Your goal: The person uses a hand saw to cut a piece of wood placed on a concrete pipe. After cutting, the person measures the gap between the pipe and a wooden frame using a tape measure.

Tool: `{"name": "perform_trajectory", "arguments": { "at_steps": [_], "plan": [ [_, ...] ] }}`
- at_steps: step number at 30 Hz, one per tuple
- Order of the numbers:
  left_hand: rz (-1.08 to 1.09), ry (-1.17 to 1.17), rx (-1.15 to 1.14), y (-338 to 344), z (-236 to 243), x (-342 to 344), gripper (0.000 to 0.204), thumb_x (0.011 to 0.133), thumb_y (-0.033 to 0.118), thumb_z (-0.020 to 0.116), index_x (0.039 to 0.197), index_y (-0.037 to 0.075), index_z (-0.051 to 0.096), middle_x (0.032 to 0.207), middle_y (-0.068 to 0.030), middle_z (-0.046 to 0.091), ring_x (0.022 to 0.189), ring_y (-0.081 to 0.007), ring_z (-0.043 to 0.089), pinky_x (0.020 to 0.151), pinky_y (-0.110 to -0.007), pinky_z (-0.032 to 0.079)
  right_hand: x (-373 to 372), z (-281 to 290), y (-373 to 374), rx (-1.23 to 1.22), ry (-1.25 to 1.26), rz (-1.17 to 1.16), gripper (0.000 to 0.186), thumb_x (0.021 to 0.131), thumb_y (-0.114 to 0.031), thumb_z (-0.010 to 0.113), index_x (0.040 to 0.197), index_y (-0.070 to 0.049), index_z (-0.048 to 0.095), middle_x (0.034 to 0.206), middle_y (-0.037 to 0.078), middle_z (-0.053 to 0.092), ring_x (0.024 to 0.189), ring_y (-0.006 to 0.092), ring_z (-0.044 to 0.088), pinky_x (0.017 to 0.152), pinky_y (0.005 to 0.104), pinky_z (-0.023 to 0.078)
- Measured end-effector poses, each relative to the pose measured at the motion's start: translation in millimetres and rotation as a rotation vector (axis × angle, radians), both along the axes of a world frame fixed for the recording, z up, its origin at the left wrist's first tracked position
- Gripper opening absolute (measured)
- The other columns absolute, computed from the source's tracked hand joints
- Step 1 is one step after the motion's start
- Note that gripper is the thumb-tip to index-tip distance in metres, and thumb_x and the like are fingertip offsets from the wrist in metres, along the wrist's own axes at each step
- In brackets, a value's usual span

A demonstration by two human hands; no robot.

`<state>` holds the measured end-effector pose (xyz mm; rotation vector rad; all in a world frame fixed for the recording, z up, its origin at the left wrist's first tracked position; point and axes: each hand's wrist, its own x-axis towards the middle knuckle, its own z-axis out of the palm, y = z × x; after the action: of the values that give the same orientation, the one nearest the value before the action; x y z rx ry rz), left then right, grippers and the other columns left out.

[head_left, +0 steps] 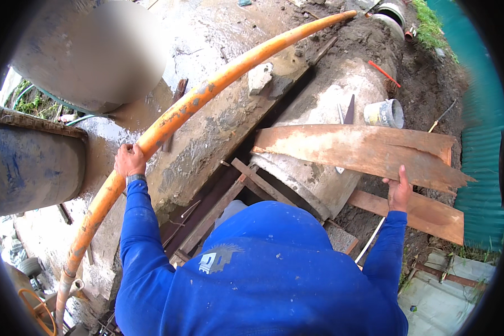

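My left hand (130, 160) is closed against the side of a long, mud-stained orange pipe (210, 89). The pipe runs from the lower left up to the far right. On the other side, my right hand (400, 191) grips the near edge of a broad wooden board (341, 147), its thumb on top and most of its fingers hidden. The board's right end is split and ragged, and its left end reaches over a large concrete pipe (313, 173). Below my right hand lies a second plank (431, 215).
A dark gap (274, 115) with wooden framing (257, 182) runs beside the concrete pipe. A grey bucket (384, 113), a red rod (384, 74) and a concrete chunk (260, 78) lie beyond. Large drum-like cylinders (33, 168) stand left; a teal corrugated fence (481, 168) bounds the right.
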<state>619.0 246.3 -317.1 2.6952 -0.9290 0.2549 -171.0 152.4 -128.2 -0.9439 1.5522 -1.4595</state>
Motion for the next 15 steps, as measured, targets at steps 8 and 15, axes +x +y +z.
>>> {"name": "perform_trajectory", "arguments": {
  "at_steps": [8,15],
  "plan": [
    [0.001,0.02,-0.027,0,1,0,0.031,0.088,0.043,0.063,0.097,0.016,0.074,0.103,-0.0093,0.076,0.102,-0.0346,0.067,0.094,-0.051,0.046,-69,24,38,-0.066,-0.136,-0.091,0.038,0.104,-0.031,0.067,0.127,-0.002,0.061,0.113,0.01,0.07,0.09,0.0227,0.068,0.064,0.0355,0.054],
    [0.003,0.016,-0.018,1,0,0,0.031,0.088,0.042,0.063,0.098,0.016,0.074,0.104,-0.0098,0.075,0.102,-0.0344,0.067,0.094,-0.051,0.046,-87,25,52,-0.152,-0.163,-0.108,0.04,0.106,-0.033,0.065,0.133,-0.005,0.058,0.118,0.008,0.069,0.095,0.0226,0.066,0.065,0.0347,0.051]
  ]
}}
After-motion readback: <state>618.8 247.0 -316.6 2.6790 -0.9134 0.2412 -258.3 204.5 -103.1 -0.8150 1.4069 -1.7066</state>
